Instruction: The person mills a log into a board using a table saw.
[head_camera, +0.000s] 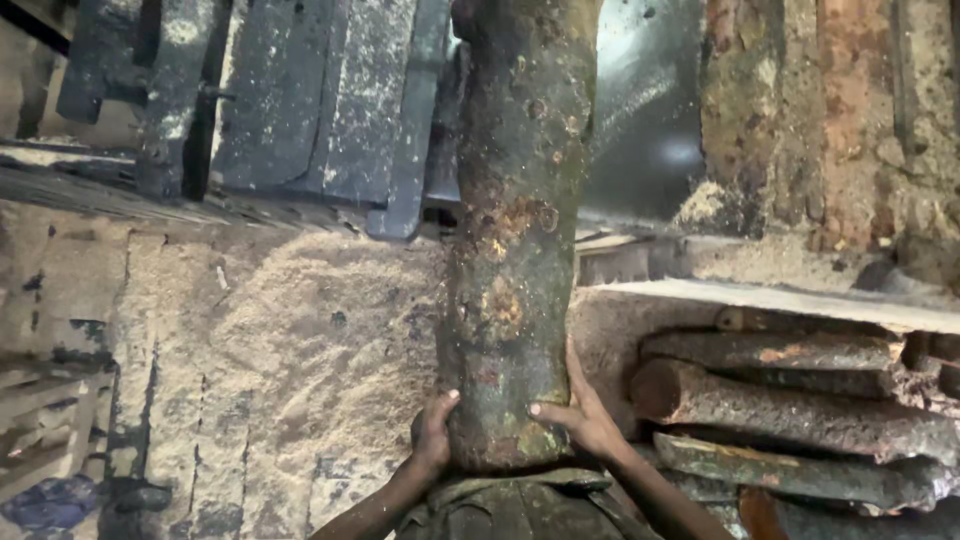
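A thick, rough-barked log (515, 230) runs lengthwise away from me through the middle of the view, its near end close to my body. My left hand (432, 437) grips the near end from the left side, thumb over the bark. My right hand (580, 415) clasps the same end from the right, fingers spread across the wood. The log's far end reaches up to dark metal machine parts (330, 110) at the top.
Sawdust (300, 340) covers the surface left of the log. A stack of several thinner logs (790, 420) lies at the right under a pale plank (760, 296). A brick wall (850, 120) stands at the upper right. Wooden slats (45, 430) sit at the lower left.
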